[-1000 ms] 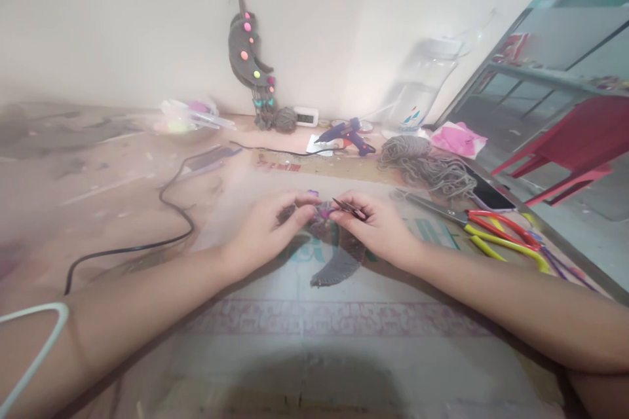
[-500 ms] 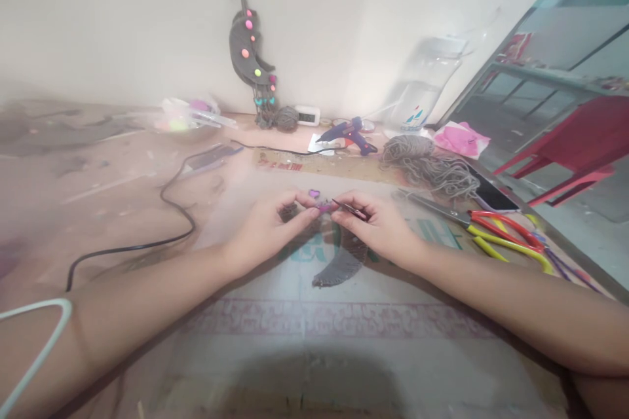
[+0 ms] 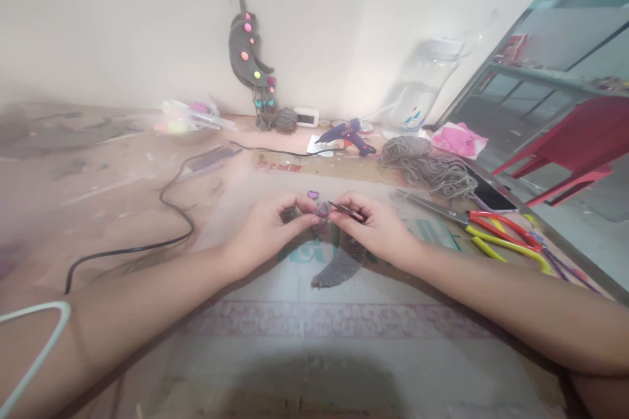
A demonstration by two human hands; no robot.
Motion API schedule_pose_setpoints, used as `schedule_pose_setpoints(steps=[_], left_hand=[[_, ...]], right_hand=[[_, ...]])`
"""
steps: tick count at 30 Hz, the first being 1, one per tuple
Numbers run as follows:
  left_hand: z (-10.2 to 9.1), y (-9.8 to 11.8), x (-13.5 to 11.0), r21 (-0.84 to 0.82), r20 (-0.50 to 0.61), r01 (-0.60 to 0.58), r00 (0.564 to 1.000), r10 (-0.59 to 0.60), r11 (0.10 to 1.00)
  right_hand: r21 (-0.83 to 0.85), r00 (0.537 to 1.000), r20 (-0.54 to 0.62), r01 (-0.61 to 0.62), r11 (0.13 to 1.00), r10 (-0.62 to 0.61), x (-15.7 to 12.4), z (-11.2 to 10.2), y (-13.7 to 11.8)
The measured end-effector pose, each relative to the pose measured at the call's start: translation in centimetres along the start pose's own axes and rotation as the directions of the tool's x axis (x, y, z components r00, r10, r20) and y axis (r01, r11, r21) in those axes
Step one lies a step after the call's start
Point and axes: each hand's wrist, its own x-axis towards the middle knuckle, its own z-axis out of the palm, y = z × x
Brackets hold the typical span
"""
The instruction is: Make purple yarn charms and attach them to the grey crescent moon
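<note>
Between the tips of my left hand (image 3: 285,219) and my right hand (image 3: 368,222) is a small purple piece (image 3: 322,211), pinched from both sides and partly covered by fingers. My right hand also keeps a slim dark pointed tool (image 3: 344,209) in its fingers, its tip aimed to the left; its kind is unclear. Just beyond my left fingertips lies a tiny purple heart-shaped piece (image 3: 313,194). Under my hands, on the board, rests a grey crescent-shaped felt piece (image 3: 339,265) with a stitched edge, its upper part hidden by my right hand.
A glue gun (image 3: 348,137) lies at the back, its black cord (image 3: 177,209) curving left. To the right are grey yarn (image 3: 427,160), a phone (image 3: 494,190) and scissors (image 3: 511,236) with red and yellow handles. A decorated grey crescent (image 3: 243,46) hangs on the wall.
The purple piece has turned slightly between my fingertips and shows more of its face. My fingers have shifted a little; everything else stays in place.
</note>
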Motion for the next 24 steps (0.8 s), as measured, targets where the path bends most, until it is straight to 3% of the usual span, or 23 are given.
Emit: schedule_pose_setpoints(steps=[5,11,17,24], left_hand=[[0.0,-0.4,0.1,-0.041,0.024,0.031,0.999,-0.030,0.999],[0.0,-0.7,0.1,-0.039,0.065,0.025,0.998,-0.022,0.999],[-0.1,-0.9,0.2,0.067,0.021,-0.014,1.000,0.013,0.998],[-0.2,0.3,0.1,0.072,0.009,-0.024,1.000,0.024,0.997]], right_hand=[[0.070,0.997,-0.075,-0.010,0.997,0.016,0.1,0.1,0.4],[0.005,0.999,-0.030,-0.035,0.999,0.035,0.0,0.3,0.0],[-0.047,0.999,-0.030,-0.014,0.999,0.012,-0.1,0.3,0.0],[-0.060,0.999,-0.031,0.018,0.998,-0.020,-0.1,0.3,0.0]])
